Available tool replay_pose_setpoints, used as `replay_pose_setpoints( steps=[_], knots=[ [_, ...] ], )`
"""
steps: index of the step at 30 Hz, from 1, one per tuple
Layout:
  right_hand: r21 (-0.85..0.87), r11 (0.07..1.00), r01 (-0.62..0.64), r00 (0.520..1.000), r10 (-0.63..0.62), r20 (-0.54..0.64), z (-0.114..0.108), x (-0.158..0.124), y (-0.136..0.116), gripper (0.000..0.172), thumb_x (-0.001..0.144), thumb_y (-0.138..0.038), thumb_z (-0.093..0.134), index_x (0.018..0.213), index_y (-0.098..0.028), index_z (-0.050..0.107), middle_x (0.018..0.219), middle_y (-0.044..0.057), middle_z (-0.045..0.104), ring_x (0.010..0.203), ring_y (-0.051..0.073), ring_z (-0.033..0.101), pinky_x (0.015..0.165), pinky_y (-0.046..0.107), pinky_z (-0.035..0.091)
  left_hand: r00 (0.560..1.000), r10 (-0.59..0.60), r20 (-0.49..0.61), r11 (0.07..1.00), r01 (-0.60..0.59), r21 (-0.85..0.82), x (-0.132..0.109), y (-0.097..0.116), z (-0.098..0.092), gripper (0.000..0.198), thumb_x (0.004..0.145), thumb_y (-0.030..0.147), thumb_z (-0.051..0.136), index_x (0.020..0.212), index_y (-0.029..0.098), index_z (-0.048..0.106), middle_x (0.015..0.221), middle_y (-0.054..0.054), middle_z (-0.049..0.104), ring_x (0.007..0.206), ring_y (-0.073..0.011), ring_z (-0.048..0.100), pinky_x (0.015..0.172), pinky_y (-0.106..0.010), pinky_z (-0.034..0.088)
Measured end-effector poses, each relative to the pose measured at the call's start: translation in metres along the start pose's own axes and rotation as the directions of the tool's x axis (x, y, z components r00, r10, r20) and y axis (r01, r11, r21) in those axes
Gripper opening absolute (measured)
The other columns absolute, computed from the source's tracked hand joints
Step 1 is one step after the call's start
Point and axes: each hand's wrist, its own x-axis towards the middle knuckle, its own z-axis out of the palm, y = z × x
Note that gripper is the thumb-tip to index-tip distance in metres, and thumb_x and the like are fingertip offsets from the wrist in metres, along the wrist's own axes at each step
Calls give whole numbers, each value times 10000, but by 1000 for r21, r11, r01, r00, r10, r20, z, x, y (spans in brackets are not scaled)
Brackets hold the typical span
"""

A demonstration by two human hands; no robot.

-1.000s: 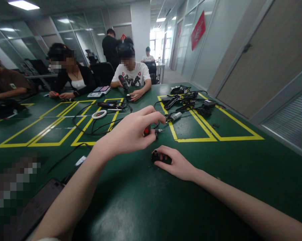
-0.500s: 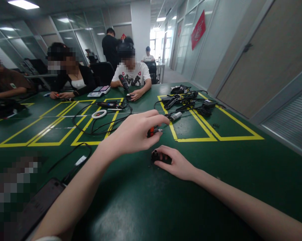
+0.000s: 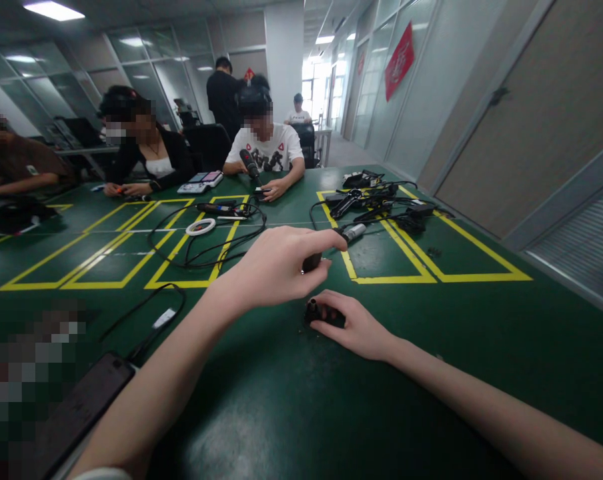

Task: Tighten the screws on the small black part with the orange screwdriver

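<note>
My left hand [image 3: 289, 263] is raised over the table in the middle of the view. Its fingers curl round a small dark tool [image 3: 311, 262], mostly hidden in the palm; the index finger stretches forward and the thumb lies below. Just below and to the right, my right hand [image 3: 349, 323] rests low at the green tabletop [image 3: 261, 400]. Thumb and fingers close round a small black part [image 3: 312, 311] with a round, tube-like top facing up. The two hands are close but apart.
Black cables and adapters [image 3: 376, 203] lie heaped at the back right inside yellow tape outlines. A white ring [image 3: 200, 227] and a looped cable [image 3: 191, 260] lie left of centre. A dark phone [image 3: 89, 400] is at lower left. A co-worker [image 3: 264, 147] sits opposite with a power screwdriver.
My left hand has turned a little, so the red part and metal tip of its tool no longer show. The right hand keeps its hold on the black part. The view has shifted slightly.
</note>
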Motion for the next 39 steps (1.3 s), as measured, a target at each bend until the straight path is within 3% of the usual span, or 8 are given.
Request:
replay_pose_setpoints(
  steps=[10, 17, 22, 25, 33, 39],
  knots=[
    [10, 1000, 13, 1000, -13, -12, 1, -1, -1, 142, 921, -248, 681, 1046, -188, 648, 947, 42, 669, 779, 177, 613, 729, 312, 508, 999, -3, 32, 988, 8, -152, 0, 0, -3, 405, 785, 89, 540, 1142, 162, 717, 897, -21, 741, 706, -124, 632, 645, -214, 460],
    [18, 1000, -3, 1000, 3, 2, 0, -1, -3, 160, 935, -263, 666, 1076, -187, 653, 975, 56, 684, 794, 187, 624, 730, 324, 508, 998, -41, 38, 985, 47, -165, -4, 0, -11, 547, 918, 206, 634, 1463, 205, 580, 693, 49, 655, 557, -98, 536, 607, -215, 429],
    [16, 1000, -14, 1000, 14, 10, -1, -2, -2, 178, 940, -290, 658, 1088, -191, 655, 997, 65, 694, 799, 191, 622, 737, 337, 514, 996, -84, 15, 995, 84, -52, -2, -5, -10, 323, 881, 234, 712, 1200, 196, 747, 669, 25, 686, 595, -122, 618, 624, -225, 424],
    [10, 1000, -15, 1000, 15, 13, -2, -3, -2, 195, 940, -298, 658, 1106, -194, 656, 1000, 70, 698, 802, 194, 622, 728, 338, 518, 993, -115, -3, 993, 115, 27, 0, -6, -8, 198, 894, 281, 693, 1058, 190, 759, 683, 10, 712, 622, -138, 652, 623, -232, 415],
    [8, 1000, -11, 1000, 11, 11, -3, -3, -3, 128, 929, -272, 663, 1037, -205, 649, 968, 53, 697, 787, 190, 627, 743, 335, 535, 993, -101, 58, 989, 106, -98, 0, 1, -6, 267, 845, 143, 575, 1105, 171, 631, 840, 1, 743, 648, -131, 630, 604, -236, 427],
    [-12, 1000, -12, 1000, 12, 19, -3, -2, -2, 184, 938, -273, 658, 1105, -194, 655, 995, 63, 702, 798, 191, 633, 732, 328, 526, 999, -21, -38, 997, 19, -68, 2, -7, 7, 276, 892, 107, 532, 1151, 168, 607, 979, -32, 737, 714, -119, 639, 661, -229, 436]
  ],
)
